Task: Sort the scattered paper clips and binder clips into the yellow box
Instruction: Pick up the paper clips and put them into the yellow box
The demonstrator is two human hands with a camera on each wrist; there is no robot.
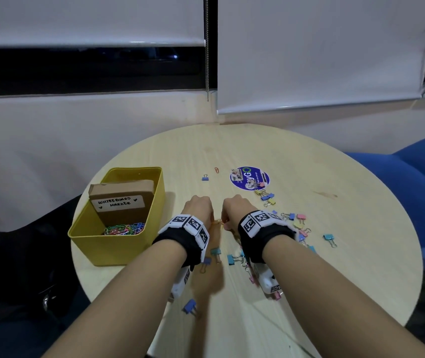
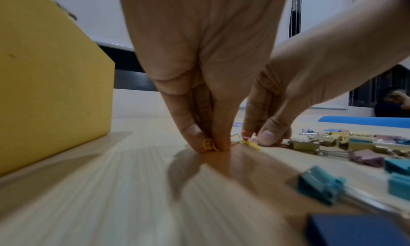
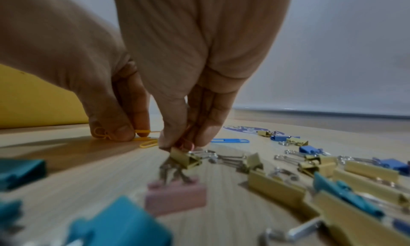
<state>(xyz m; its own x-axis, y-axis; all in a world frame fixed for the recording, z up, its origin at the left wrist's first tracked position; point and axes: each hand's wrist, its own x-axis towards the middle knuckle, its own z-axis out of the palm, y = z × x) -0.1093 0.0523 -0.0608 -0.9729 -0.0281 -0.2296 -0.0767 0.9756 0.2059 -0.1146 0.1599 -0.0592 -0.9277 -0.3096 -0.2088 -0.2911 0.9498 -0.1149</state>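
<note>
Right of the box [image 1: 118, 244], mid-table, left hand [image 2: 206, 92] pinches yellow paper clips [image 2: 209, 145] flat on the table; right hand [image 2: 288, 95] pinches a pink clip [image 2: 247, 135] just beside.

Round table in a dim room

A pale wooden table [image 1: 309, 254] stands near a white wall [image 1: 51, 140]; white roller blinds [image 1: 322, 47] hang above, blue chair [image 1: 413, 182] at right.

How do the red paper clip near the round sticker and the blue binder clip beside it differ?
The red paper clip is a thin flat wire loop; the blue binder clip is a solid folded body with wire handles. The paper clip lies nearer the round sticker; the binder clip lies nearer the yellow box. Both lie loose on the table, beyond both hands.
</note>
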